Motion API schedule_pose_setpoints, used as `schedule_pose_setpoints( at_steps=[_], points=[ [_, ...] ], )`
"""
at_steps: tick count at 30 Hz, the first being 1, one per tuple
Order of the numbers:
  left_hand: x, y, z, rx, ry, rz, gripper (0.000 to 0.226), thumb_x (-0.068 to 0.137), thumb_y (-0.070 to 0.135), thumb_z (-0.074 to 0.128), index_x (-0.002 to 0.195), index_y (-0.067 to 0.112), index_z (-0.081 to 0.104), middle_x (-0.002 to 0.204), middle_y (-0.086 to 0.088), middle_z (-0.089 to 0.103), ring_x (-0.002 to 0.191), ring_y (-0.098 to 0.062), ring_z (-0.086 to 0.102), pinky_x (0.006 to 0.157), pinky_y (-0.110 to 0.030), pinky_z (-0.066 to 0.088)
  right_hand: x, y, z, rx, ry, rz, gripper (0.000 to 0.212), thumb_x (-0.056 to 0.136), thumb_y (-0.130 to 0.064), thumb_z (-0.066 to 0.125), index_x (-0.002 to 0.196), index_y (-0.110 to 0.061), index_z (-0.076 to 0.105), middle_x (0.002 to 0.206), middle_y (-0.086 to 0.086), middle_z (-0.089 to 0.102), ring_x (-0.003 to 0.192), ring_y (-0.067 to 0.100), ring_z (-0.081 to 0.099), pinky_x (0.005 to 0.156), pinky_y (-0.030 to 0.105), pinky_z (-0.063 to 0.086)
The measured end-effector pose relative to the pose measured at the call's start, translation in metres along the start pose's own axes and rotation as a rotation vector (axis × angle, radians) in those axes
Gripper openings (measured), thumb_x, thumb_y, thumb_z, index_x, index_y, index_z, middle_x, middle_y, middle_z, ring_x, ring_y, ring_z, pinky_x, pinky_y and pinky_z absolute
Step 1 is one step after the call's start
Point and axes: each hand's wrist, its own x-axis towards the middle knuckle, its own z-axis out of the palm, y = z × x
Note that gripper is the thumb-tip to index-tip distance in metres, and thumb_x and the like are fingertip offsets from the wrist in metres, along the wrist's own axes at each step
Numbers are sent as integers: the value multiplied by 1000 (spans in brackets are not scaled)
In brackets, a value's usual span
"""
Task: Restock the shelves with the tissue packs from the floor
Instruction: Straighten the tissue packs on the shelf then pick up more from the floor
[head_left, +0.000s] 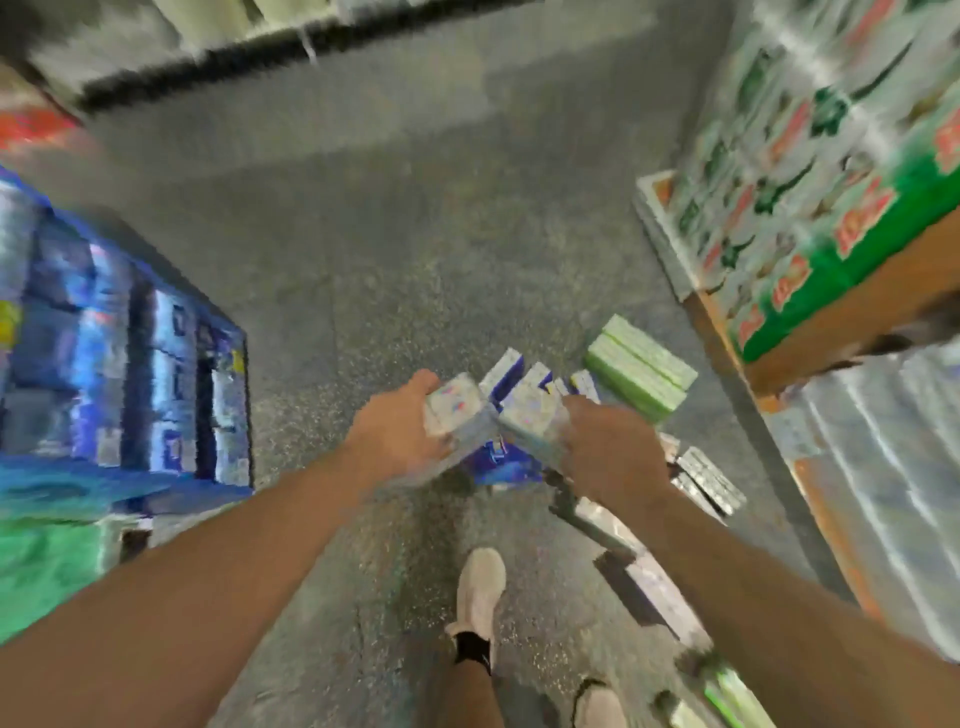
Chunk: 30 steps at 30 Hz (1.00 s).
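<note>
Head view, blurred by motion: two pale tissue packs are held up above the floor, side by side and nearly touching at their inner ends. The left tissue pack (457, 408) sits in the left hand (400, 431), whose fingers curl around its near side, with the thumb side up over the top edge. The right tissue pack (532, 415) is gripped by the right hand (613, 452), fingers wrapped over its right end; the fingertips themselves are hidden behind the pack and the back of the hand, so how tightly they close cannot be told.

Directly below and behind the held packs, more blue-and-white packs (511, 371) stand on the grey speckled floor (363, 260), with a blue wrapper (498, 465) beneath them. Just to their right lies a stack of green packs (641, 366), and nearer the right shelf some grey-wrapped packs (709, 480).

The right shelf (852, 317), with an orange-brown edge, carries green-and-white printed packages (810, 171). To the left stands a large blue bundle of wrapped goods (119, 358). At the bottom, a white shoe (480, 590) with a black sock is planted on the floor.
</note>
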Motion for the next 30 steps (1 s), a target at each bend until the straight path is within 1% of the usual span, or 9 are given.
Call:
schedule_pose_setpoints(
  at_steps=[3,6,8,11,14,17,21,25,30],
  points=[
    [-100,-20,-93,-135,200,-55,60,73,48,76,119,29,42,90,-6,66,89,-33,65,75,-40,53,-25,-67,-96,-12,72,-193,40,79,-51,65,109,-28,55,102,5,69,97,31,67,75,35,52],
    [-213,-60,-170,-311,399,-178,57,75,35,79,121,26,45,81,1,59,74,-20,58,64,-30,44,-59,-162,-172,-20,72,-414,42,75,-54,70,107,-30,56,103,4,69,95,32,66,70,33,48],
    [-286,-98,-212,-365,553,-285,55,73,31,80,118,26,49,90,1,61,75,-16,56,64,-27,41,-88,-236,-207,-29,92,-581,41,76,-43,71,111,-28,57,107,6,69,95,32,65,68,33,46],
    [-398,-159,-260,-358,746,-444,59,66,36,85,117,26,57,102,-1,64,90,-20,58,75,-29,41,-151,-351,-234,-12,132,-823,59,67,-36,76,121,-32,53,110,7,69,97,31,65,73,35,50],
    [-510,-223,-289,-330,846,-588,65,63,34,88,121,27,60,113,-2,67,100,-22,61,82,-29,45,-222,-462,-236,-38,130,-1057,63,67,-39,76,124,-31,52,115,7,67,102,31,63,77,36,51],
    [-617,-288,-297,-287,899,-725,73,64,31,88,131,25,59,131,-3,62,113,-22,59,83,-23,40,-290,-562,-221,-90,143,-1277,49,68,-40,74,111,-25,56,110,9,67,101,33,62,71,35,49],
    [-742,-363,-293,-236,906,-856,56,71,28,83,124,28,64,125,0,65,114,-20,58,80,-25,40,-377,-680,-192,-96,101,-1473,35,74,-37,74,100,-17,63,104,16,67,99,36,62,71,36,45],
    [-838,-419,-285,-165,922,-995,56,78,29,78,131,23,60,136,-6,59,124,-24,53,97,-29,42,-449,-774,-163,-51,54,-1599,35,74,-34,74,101,-15,64,106,18,67,100,36,62,72,36,47],
    [-905,-469,-282,-155,975,-1061,46,78,31,77,123,27,65,117,-4,67,110,-26,60,74,-28,38,-501,-861,-135,-45,77,-1708,41,76,-35,72,110,-14,64,112,16,67,104,36,61,83,40,51]
  ],
)
